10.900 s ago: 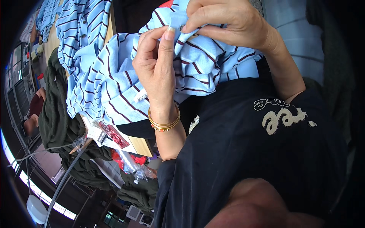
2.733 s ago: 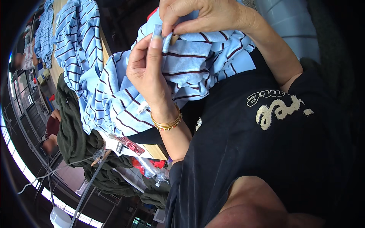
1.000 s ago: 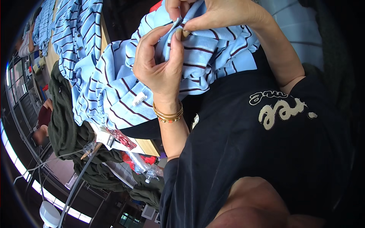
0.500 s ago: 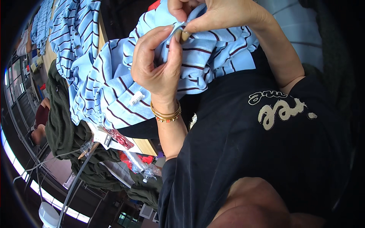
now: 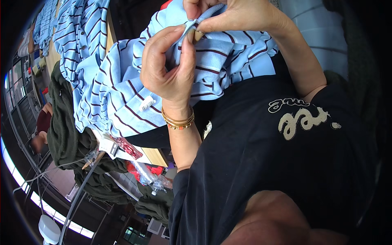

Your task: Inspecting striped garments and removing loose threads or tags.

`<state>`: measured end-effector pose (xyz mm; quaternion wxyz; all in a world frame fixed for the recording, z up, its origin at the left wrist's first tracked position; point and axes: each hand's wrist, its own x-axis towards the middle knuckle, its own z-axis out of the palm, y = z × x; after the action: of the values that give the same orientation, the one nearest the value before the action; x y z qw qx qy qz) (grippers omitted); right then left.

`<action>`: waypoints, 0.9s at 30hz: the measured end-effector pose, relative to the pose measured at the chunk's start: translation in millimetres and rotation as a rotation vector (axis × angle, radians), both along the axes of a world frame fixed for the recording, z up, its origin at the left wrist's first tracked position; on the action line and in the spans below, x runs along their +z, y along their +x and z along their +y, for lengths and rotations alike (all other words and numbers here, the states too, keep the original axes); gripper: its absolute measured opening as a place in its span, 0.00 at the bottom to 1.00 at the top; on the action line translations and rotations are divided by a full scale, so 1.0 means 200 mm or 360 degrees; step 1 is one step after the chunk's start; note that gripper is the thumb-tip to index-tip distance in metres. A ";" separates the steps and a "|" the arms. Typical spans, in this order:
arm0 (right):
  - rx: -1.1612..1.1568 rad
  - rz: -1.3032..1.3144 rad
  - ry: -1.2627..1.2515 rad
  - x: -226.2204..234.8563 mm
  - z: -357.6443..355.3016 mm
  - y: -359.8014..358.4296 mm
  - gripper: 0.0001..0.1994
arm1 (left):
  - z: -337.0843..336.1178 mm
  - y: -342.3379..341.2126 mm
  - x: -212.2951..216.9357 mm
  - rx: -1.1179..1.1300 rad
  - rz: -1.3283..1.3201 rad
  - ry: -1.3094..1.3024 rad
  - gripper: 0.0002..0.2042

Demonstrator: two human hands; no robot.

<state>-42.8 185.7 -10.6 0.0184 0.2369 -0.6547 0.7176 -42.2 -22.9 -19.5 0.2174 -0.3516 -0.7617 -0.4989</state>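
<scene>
A light blue knit garment with dark stripes point(image 5: 128, 102) lies bunched in front of me, a small white label point(image 5: 147, 103) on its surface. My left hand point(image 5: 169, 65), with gold bracelets and an orange one at the wrist, is closed, thumb and fingers pinching a fold of the knit. Against its fingertips my right hand point(image 5: 241, 16) is also closed, pinching the same fold from the far side. Part of its fingers is cut off by the top edge. A yellowish covering point(image 5: 199, 36) shows at a fingertip where the hands meet. Any small item inside the pinch is hidden.
More striped knit garments point(image 5: 81, 36) lie on the wooden table at the left. Dark green knitwear point(image 5: 67, 122) is heaped beside it. A plastic bottle point(image 5: 143, 170) and red plastic-wrapped items point(image 5: 127, 148) are near the table corner. Another person point(image 5: 44, 122) is at the far left.
Both hands keep the same pinch on the fold; the right fingers have shifted very slightly. The surroundings have moved a little with the view.
</scene>
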 end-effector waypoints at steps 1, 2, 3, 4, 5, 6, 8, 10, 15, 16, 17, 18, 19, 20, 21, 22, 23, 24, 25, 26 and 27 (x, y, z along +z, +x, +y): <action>0.0007 -0.0009 -0.0025 0.00 0.00 0.00 0.08 | 0.00 0.00 0.00 0.0000 0.0000 0.0000 0.10; 0.0007 -0.0009 -0.0025 0.00 0.00 0.00 0.08 | 0.00 0.00 0.00 -0.0002 -0.0007 -0.0001 0.10; 0.0021 -0.0007 -0.0046 -0.01 0.00 -0.01 0.08 | 0.00 0.00 0.00 -0.0006 -0.0014 -0.0002 0.10; 0.0035 -0.0006 -0.0067 -0.01 -0.01 -0.01 0.08 | 0.00 0.00 0.00 -0.0009 -0.0015 -0.0001 0.10; 0.0031 -0.0007 -0.0066 -0.01 0.00 0.00 0.08 | 0.00 0.00 0.00 -0.0007 -0.0019 -0.0002 0.10; 0.0022 -0.0002 -0.0024 -0.01 0.00 0.00 0.08 | 0.00 0.00 0.00 0.0001 -0.0021 -0.0006 0.09; 0.0013 0.0001 0.0017 0.00 -0.01 0.00 0.08 | 0.00 0.01 0.01 0.0004 -0.0046 -0.0002 0.09; -0.0124 0.0305 0.0213 0.00 -0.01 0.00 0.08 | 0.00 0.01 0.02 0.0007 -0.0074 0.0002 0.09; -0.0112 0.0080 0.0196 0.02 0.00 0.01 0.08 | -0.02 0.00 0.00 -0.0048 -0.0242 0.0074 0.09; -0.0157 0.0172 0.0282 0.02 0.00 0.01 0.08 | -0.02 0.01 0.00 -0.0047 -0.0241 0.0074 0.09; -0.0156 0.0173 0.0282 0.02 -0.01 0.01 0.08 | -0.01 0.01 0.00 -0.0029 -0.0362 0.0133 0.09; -0.0182 0.0196 0.0233 0.02 -0.01 0.01 0.08 | -0.01 0.01 0.00 -0.0011 -0.0483 0.0193 0.09; -0.0208 0.0219 0.0185 0.02 -0.01 0.01 0.08 | -0.01 0.02 0.01 -0.0010 -0.0481 0.0195 0.09; -0.0206 0.0222 0.0187 0.02 -0.01 0.00 0.08 | -0.02 0.02 0.01 0.0062 -0.0532 0.0116 0.10; -0.0242 0.0336 0.0235 0.01 -0.02 0.00 0.08 | -0.02 0.02 0.02 0.0135 -0.0584 0.0034 0.10; -0.0277 0.0452 0.0284 0.00 -0.03 0.00 0.08 | -0.03 0.02 0.01 0.0138 -0.0582 0.0035 0.10; -0.0274 0.0454 0.0283 0.01 -0.03 0.00 0.08 | -0.04 0.00 0.00 0.0080 -0.0490 0.0021 0.11; -0.0261 0.0338 0.0267 0.01 -0.02 0.00 0.09 | -0.04 -0.01 -0.01 0.0020 -0.0400 0.0008 0.11; -0.0246 0.0222 0.0251 0.01 -0.02 0.00 0.09 | -0.04 -0.01 -0.01 0.0021 -0.0399 0.0008 0.11; -0.0245 0.0222 0.0252 0.02 -0.02 0.00 0.09 | -0.04 -0.01 -0.01 0.0029 -0.0376 0.0004 0.11; -0.0236 0.0200 0.0291 0.03 -0.01 0.01 0.09 | -0.03 0.00 -0.01 0.0036 -0.0353 0.0000 0.11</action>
<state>-41.3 183.6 -5.4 0.0907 0.2331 -0.7306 0.6354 -42.6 -29.4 -21.4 0.1374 -0.2858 -0.7849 -0.5323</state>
